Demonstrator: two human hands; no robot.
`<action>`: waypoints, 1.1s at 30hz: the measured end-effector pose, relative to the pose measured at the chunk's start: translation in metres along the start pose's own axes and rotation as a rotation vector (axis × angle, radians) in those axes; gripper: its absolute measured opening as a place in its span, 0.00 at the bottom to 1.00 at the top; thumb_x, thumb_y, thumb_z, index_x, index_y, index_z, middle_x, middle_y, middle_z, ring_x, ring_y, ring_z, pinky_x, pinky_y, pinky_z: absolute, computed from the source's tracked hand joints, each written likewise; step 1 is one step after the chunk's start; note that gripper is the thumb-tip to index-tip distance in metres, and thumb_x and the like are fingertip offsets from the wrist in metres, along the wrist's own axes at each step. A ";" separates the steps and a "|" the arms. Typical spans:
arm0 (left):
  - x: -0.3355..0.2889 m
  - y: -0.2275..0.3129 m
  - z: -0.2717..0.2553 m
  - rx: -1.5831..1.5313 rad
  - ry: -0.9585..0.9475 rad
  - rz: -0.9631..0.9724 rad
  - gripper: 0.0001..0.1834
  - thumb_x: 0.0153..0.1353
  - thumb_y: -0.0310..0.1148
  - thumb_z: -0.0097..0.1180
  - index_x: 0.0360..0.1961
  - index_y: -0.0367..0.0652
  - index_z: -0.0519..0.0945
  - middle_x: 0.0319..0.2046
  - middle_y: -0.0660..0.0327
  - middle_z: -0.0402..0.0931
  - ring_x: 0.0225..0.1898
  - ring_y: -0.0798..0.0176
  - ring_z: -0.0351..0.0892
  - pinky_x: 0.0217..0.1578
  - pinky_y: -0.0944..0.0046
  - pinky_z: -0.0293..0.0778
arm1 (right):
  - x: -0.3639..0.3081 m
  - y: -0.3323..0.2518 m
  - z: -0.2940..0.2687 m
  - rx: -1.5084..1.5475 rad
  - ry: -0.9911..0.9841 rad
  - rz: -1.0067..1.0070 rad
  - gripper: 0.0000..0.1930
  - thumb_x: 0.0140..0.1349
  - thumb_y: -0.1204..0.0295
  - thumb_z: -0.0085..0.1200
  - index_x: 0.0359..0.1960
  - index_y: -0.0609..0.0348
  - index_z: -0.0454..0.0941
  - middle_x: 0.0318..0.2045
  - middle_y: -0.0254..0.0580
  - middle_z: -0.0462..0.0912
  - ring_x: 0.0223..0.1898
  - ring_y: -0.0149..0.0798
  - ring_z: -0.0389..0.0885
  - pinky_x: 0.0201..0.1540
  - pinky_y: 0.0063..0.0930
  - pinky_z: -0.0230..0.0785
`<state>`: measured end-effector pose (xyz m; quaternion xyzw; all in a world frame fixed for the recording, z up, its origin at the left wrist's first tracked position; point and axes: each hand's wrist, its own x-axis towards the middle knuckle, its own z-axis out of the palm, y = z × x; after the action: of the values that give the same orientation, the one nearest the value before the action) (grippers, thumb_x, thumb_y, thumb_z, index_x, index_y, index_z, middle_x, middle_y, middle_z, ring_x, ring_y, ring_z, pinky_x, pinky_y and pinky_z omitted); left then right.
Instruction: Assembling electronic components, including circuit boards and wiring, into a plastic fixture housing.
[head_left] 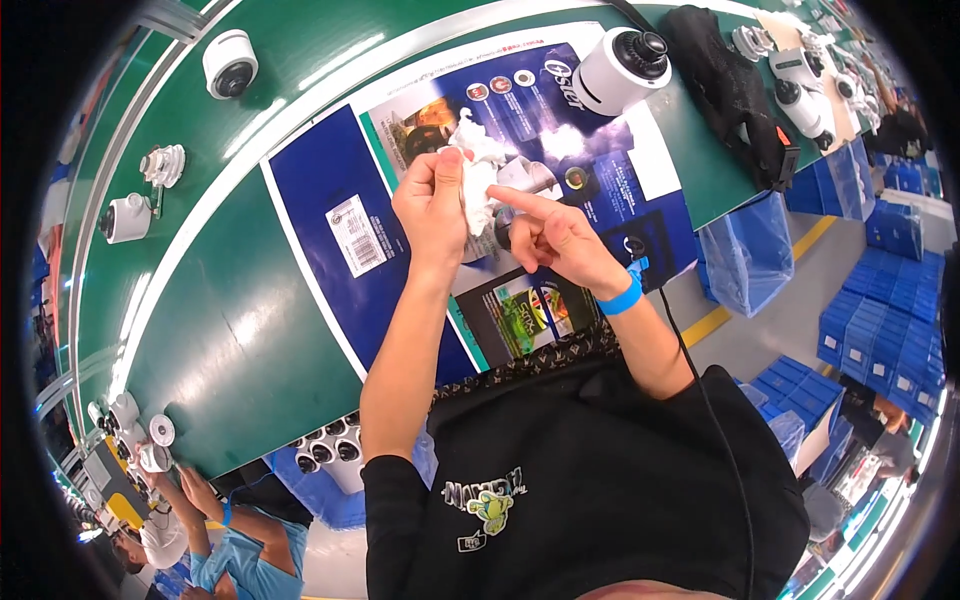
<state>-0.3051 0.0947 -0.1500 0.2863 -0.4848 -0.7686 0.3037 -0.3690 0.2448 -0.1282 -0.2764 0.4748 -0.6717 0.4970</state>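
My left hand [436,203] is closed on a crumpled white cloth [479,200], held above a flattened, printed cardboard sheet [345,180]. Part of the cloth bunches up past the thumb, and the rest hangs beside the fingers. On its right side, my right hand [562,240] reaches its index finger to the cloth's edge, the other fingers loosely bent and holding nothing. A blue wrist strap [621,294] circles my right wrist. A white dome camera [612,75] with a black lens stands at the sheet's far right corner.
The sheet lies on a green workbench [235,320]. White camera units [230,65] stand along its far left, more [800,95] at far right beside a black bag [725,95]. Blue bins [745,260] stand right of the bench. A co-worker [245,535] works at lower left.
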 end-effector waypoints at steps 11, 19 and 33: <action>-0.011 0.019 -0.001 0.106 -0.294 0.088 0.07 0.64 0.26 0.53 0.38 0.36 0.81 0.32 0.65 0.78 0.30 0.75 0.74 0.30 0.75 0.70 | 0.001 0.007 0.007 0.149 0.098 -0.200 0.30 0.68 0.58 0.48 0.67 0.59 0.56 0.27 0.35 0.73 0.22 0.23 0.62 0.25 0.15 0.56; -0.020 0.029 -0.001 -0.321 -0.880 -0.205 0.34 0.59 0.32 0.58 0.65 0.39 0.60 0.60 0.48 0.66 0.58 0.52 0.70 0.54 0.56 0.70 | -0.034 0.003 0.004 -0.260 0.864 -0.368 0.07 0.62 0.77 0.54 0.40 0.65 0.79 0.27 0.30 0.78 0.23 0.21 0.73 0.23 0.14 0.64; 0.005 0.012 -0.006 1.362 -0.196 0.661 0.20 0.57 0.42 0.57 0.49 0.46 0.79 0.62 0.52 0.63 0.67 0.51 0.54 0.64 0.42 0.48 | -0.067 -0.029 -0.079 -1.261 0.946 -0.436 0.07 0.57 0.79 0.55 0.37 0.62 0.81 0.44 0.45 0.80 0.47 0.44 0.77 0.51 0.32 0.69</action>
<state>-0.3012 0.0833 -0.1420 0.1811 -0.9370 -0.1909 0.2299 -0.4237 0.3377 -0.1264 -0.2774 0.8586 -0.4054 -0.1468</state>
